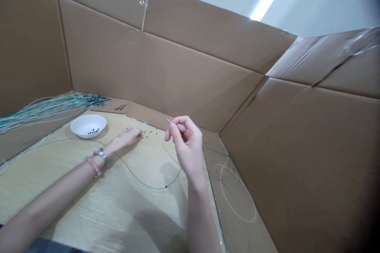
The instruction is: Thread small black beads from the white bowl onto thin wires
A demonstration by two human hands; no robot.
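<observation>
My right hand (187, 142) is raised above the table with thumb and fingers pinched together. From between them a short, pale tip of a thin wire (168, 121) pokes out. Down on the tabletop, my left hand (132, 136) has its fingers closed beside several tiny black pieces (151, 132); whether it grips one is hidden. A thin green wire (148, 187) curves over the table between my arms, with a small black piece (166, 187) on or against it. Where the wire in my right hand runs is unclear.
A white bowl (88, 125) with small black pieces stands left of my left hand. Behind it lie a bundle of green and white wires (59, 106) and dark tweezer-like tools (120, 107). Loose pale wire (253, 205) loops at right. Cardboard walls (192, 67) surround the table.
</observation>
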